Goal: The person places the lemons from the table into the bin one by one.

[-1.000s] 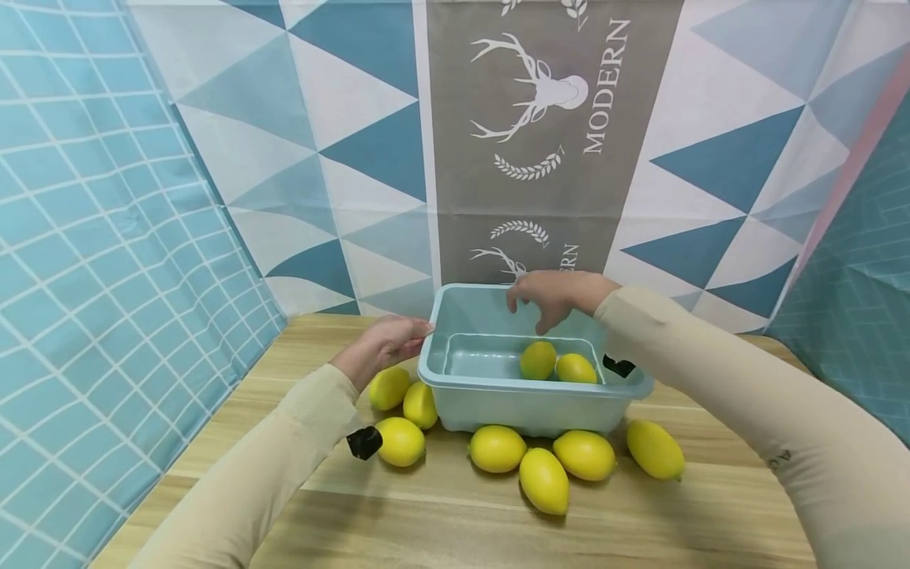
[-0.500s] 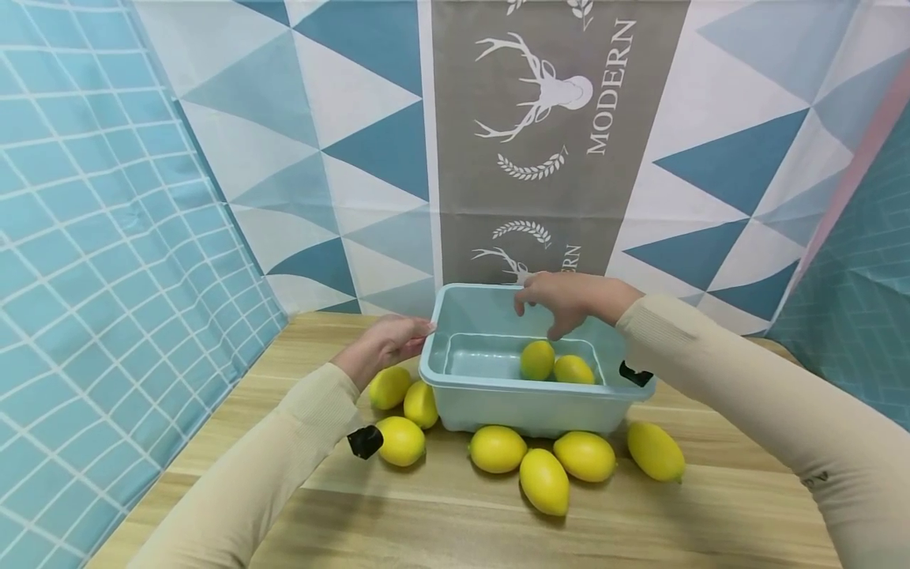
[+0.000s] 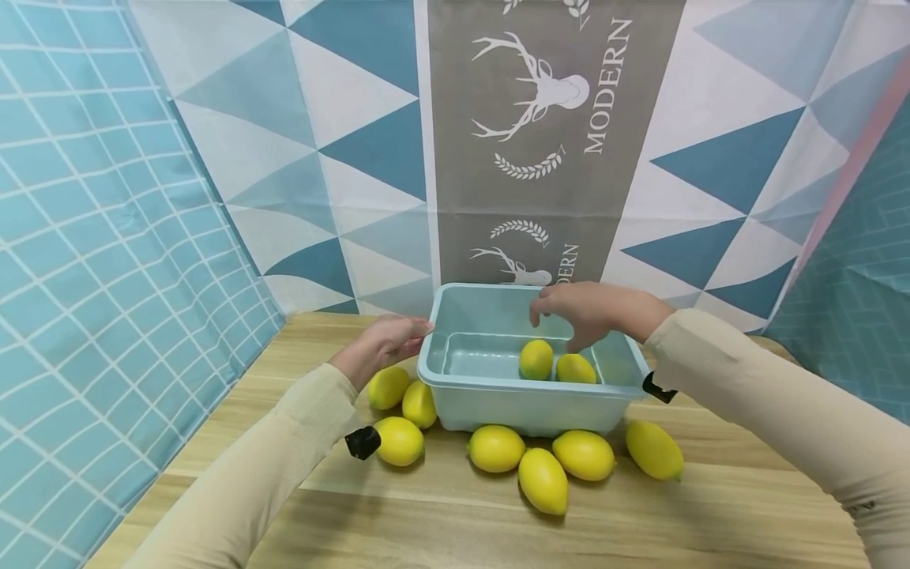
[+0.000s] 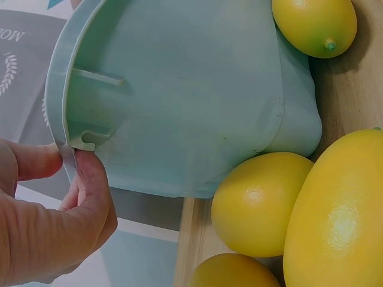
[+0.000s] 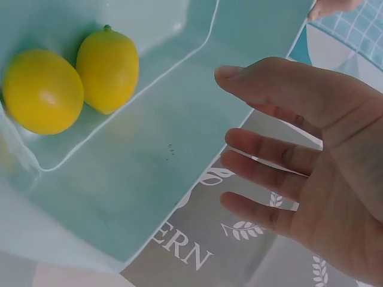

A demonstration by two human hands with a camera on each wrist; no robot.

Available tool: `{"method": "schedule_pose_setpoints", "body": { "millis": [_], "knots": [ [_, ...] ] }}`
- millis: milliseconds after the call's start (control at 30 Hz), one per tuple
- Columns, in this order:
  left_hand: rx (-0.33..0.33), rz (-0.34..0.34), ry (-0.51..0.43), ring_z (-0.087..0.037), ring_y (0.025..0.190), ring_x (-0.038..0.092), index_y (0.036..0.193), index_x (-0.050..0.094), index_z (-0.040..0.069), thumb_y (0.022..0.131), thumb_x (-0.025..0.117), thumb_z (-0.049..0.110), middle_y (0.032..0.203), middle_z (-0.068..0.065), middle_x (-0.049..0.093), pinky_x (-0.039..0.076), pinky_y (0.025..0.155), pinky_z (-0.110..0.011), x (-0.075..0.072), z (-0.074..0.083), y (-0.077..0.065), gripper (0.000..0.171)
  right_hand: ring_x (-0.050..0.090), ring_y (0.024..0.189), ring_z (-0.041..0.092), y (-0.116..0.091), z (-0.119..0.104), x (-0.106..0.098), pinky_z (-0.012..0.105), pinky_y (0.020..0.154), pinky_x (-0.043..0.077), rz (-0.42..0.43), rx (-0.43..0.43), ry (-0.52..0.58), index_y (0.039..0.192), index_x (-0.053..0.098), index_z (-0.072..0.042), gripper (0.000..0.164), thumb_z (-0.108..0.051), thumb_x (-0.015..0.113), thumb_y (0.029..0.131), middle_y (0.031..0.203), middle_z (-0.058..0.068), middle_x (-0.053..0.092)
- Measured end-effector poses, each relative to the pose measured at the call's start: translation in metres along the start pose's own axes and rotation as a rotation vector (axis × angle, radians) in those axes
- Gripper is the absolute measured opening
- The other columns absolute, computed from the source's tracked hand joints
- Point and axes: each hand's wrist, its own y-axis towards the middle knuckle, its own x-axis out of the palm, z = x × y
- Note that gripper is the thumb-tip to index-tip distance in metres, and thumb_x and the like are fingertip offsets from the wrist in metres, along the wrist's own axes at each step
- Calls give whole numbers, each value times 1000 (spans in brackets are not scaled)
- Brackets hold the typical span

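A pale blue-green plastic basin (image 3: 529, 407) stands on the wooden table with two yellow lemons, one (image 3: 536, 360) beside the other (image 3: 576, 369), on its floor toward the right. My left hand (image 3: 387, 344) pinches the basin's left rim between thumb and fingers, which the left wrist view shows up close. Over the basin's back right part hangs my right hand (image 3: 593, 310), fingers spread and holding nothing. In the right wrist view its thumb and fingers (image 5: 272, 209) are apart, away from both lemons.
Several lemons lie around the basin: a group by its left side, including one lemon (image 3: 400, 441), others along the front such as a lemon (image 3: 543, 481), and a lemon (image 3: 654, 450) at the right. A patterned cloth backdrop (image 3: 370, 142) rises close behind the basin.
My right hand has shifted to the right above the basin, fingers still loose. The left hand keeps its pinch on the rim, and the basin and lemons stay put.
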Motion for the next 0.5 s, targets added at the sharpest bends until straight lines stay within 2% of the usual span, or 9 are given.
{"method": "schedule_pose_setpoints", "body": {
  "millis": [233, 500],
  "knots": [
    [2, -6, -12, -9, 89, 60, 134, 51, -3, 97, 55, 10, 126, -11, 56, 56, 70, -12, 0, -1, 0, 40, 61, 104, 28, -14, 1, 6, 44, 85, 57, 28, -9, -18, 108, 60, -15, 45, -11, 84, 70, 115, 9, 62],
    [6, -31, -30, -8, 84, 58, 135, 49, -5, 97, 54, 9, 120, -10, 56, 55, 68, -11, -2, -1, -1, 41, 62, 100, 24, -31, -1, 14, 43, 85, 57, 52, 3, 13, 109, 61, -16, 46, -13, 84, 68, 110, 5, 62]
  ]
}}
